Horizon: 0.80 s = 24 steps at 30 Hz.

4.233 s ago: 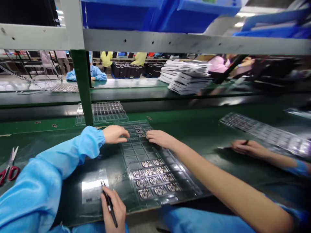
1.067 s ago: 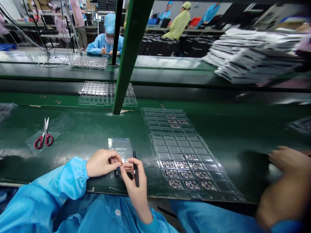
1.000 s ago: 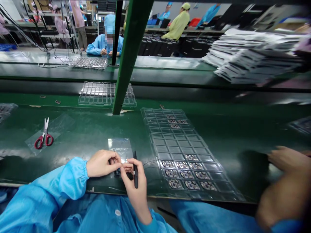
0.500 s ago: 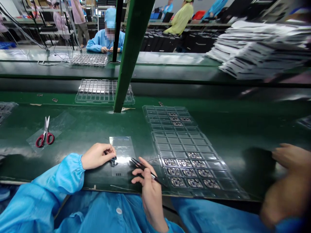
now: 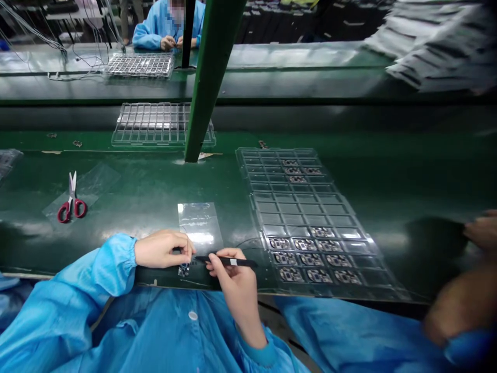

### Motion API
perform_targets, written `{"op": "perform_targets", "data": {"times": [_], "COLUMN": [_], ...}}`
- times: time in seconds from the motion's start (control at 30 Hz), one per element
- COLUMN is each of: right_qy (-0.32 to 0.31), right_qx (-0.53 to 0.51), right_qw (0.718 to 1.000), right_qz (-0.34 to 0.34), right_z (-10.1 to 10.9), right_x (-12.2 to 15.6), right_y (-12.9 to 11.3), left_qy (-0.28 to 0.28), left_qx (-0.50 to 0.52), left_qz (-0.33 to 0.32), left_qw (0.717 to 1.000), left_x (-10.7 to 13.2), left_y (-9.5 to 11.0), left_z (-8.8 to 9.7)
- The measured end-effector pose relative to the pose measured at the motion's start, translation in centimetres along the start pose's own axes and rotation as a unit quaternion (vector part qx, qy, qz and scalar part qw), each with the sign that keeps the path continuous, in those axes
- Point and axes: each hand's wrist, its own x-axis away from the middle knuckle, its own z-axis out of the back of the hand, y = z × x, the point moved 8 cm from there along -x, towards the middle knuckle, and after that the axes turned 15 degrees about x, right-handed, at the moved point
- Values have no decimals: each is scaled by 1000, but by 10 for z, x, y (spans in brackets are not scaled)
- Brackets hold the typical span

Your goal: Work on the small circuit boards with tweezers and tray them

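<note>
Pinched in my left hand is a small circuit board, held low over the near part of the bench. My right hand is closed around black tweezers, whose tips point left, close to the board and my left fingertips. Whether the tips touch the board I cannot tell. Under and behind both hands lies a clear plastic sheet with a bright reflection on it. To the right, a clear compartment tray holds several similar circuit boards in its near rows and a few in its far rows.
Red-handled scissors lie on clear film at the left. A green post rises beyond my hands, beside another clear tray. At the right edge is a co-worker's blurred hand; another person sits across the bench.
My right hand has turned the tweezers nearly level and brought their tips beside the board in my left hand. The view has tilted down. The co-worker's hand has shifted right.
</note>
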Motion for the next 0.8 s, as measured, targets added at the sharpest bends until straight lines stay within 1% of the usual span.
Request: {"op": "perform_targets", "data": {"times": [0.07, 0.13, 0.23, 0.37, 0.53, 0.8], "right_qy": [4, -7, -19, -18, -26, -41], "right_qx": [31, 60, 93, 116, 109, 92], "right_qw": [1000, 998, 995, 992, 993, 995], "right_qz": [0, 8, 27, 37, 33, 17], "right_z": [3, 4, 4, 4, 2, 1], "right_x": [0, 0, 0, 0, 0, -1], "right_y": [3, 4, 1, -5, -9, -6], "left_qy": [-10, -16, -18, -14, -10, -8], "left_qx": [-4, -7, -1, 4, 0, -6], "left_qz": [2, 5, 12, 21, 26, 30], "left_qw": [1000, 1000, 1000, 1000, 1000, 1000], "left_x": [-2, -3, -3, -4, -4, -4], "left_y": [-2, -4, -4, -3, -3, -5], "left_z": [-4, -7, -7, -6, -6, -6]}}
